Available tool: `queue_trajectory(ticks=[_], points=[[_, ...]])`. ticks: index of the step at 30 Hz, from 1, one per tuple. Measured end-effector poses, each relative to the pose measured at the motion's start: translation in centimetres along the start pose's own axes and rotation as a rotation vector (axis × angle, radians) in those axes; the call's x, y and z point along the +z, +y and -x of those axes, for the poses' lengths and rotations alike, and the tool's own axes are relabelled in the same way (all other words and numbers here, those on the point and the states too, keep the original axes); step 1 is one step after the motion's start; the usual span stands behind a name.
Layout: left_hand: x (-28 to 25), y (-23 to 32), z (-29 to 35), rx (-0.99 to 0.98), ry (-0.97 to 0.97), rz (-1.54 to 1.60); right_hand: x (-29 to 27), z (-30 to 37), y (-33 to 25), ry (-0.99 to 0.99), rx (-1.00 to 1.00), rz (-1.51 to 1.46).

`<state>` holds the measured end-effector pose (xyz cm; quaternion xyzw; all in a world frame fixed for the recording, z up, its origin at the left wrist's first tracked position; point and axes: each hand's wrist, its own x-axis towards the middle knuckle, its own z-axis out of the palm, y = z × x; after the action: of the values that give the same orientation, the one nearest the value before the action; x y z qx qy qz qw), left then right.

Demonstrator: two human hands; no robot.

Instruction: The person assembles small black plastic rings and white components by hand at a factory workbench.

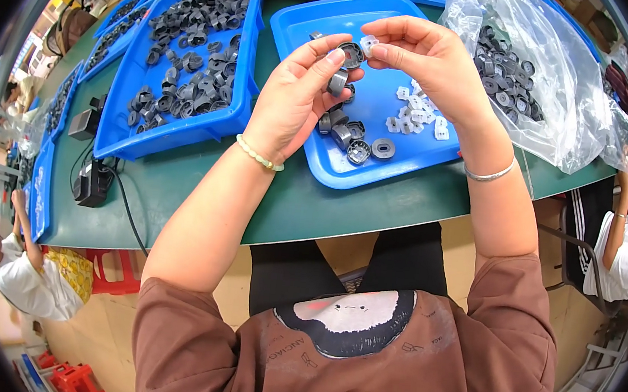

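Workbench, head view: green table (162,183) in a busy workroom; a large blue bin (173,140) of loose grey parts (197,85) stands at left, a clear plastic bag (582,122) with more at right.
Blue tray: before the person, the shallow tray (407,158) bears loose clear pieces (414,117) and, nearer its left side, grey caps (359,152).
Left hand: (292,101) thumb and fingers pinch a round grey cap (352,54) above the tray; a second cap (337,82) sits just below it, against the fingers.
Right hand: (436,66) thumb and forefinger grip a small clear piece (369,45) just beside the pinched cap; whether they touch, I cannot tell.
Good handling: best to steady the cap by its outer wall, hold the clear piece by its edges, square both before any pressure, and keep the second cap from slipping.
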<state>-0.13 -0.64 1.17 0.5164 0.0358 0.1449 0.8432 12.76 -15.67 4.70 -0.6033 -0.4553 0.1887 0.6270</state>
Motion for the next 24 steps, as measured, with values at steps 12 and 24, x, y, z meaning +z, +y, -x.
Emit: queue_trajectory(ticks=[12, 24], points=[[0.1, -0.7, 0.0, 0.083, 0.089, -0.13, 0.7, 0.1, 0.8, 0.109, -0.106, 0.276], [-0.1, -0.6, -0.1, 0.133, 0.086, -0.242, 1.7, 0.2, 0.8, 0.155, -0.114, 0.232]])
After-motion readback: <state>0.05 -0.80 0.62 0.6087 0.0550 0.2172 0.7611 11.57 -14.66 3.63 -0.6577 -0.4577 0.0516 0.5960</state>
